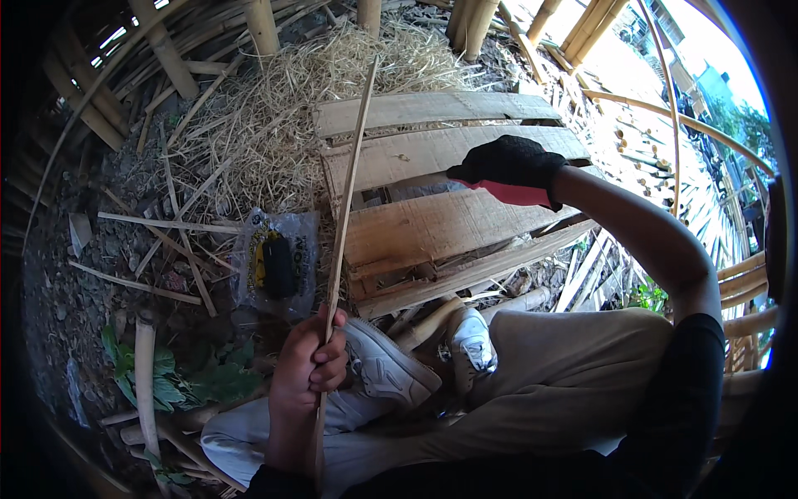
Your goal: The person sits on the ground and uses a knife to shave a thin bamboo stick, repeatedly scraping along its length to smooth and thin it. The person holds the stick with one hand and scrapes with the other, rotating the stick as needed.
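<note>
My left hand (309,362), bare, is closed around the lower part of a long thin bamboo strip (352,179). The strip stands nearly upright in the picture, leaning a little right at its far end, and passes the left ends of the wooden slats. Over the slatted wooden pallet (416,235), my right hand (511,170) makes a fist in a black and red work glove. From the thumb side of that fist a narrow, dark blade of a knife (416,180) points left toward the strip, apart from it. The glove hides the handle.
Left of the strip lies a clear plastic bag (299,241) with a black and yellow item (277,264). Thin shavings (307,91) are heaped behind the pallet. Bamboo posts (262,29) rise at the back. Loose strips (170,222) and green leaves (220,378) lie at left.
</note>
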### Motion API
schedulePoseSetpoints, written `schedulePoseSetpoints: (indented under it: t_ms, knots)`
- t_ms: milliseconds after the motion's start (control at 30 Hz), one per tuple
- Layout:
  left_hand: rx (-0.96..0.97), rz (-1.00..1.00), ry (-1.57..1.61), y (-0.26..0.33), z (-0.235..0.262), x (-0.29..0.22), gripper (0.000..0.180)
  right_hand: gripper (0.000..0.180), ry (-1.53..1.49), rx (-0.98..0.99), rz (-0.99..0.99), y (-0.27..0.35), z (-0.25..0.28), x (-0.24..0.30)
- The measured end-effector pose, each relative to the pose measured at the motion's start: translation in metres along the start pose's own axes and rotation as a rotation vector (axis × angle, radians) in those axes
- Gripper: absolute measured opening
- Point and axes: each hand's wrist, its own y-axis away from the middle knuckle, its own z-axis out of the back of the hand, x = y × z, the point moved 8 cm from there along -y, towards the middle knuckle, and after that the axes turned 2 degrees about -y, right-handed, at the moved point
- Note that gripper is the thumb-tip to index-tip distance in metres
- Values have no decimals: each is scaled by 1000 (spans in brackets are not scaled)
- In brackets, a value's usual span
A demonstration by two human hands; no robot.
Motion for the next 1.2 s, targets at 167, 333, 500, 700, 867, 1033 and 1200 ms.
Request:
schedulePoseSetpoints:
  t_ms: [167,333,500,700,867,1033,1200]
  knots:
    - [-18,-1,-27,0,3,1,30,49,-184,346,63,16,-13,15]
    - [10,-3,3,-5,1,4,29,52,-211,57,-70,8,2,-30]
    - [-10,-1,-17,-4,1,4,30,43,-351,474,-118,22,-19,-3]
    - [-6,6,-44,-6,-2,4,31,40,-562,-124,-211,-4,6,-40]
    - [-9,8,-35,-8,2,7,31,42,-264,-196,-118,-28,7,-51]
    - [14,9,-39,-11,1,10,30,40,-606,-406,-515,-9,18,-98]
    - [-6,13,-17,-10,6,11,30,52,-149,40,-62,-10,0,-25]
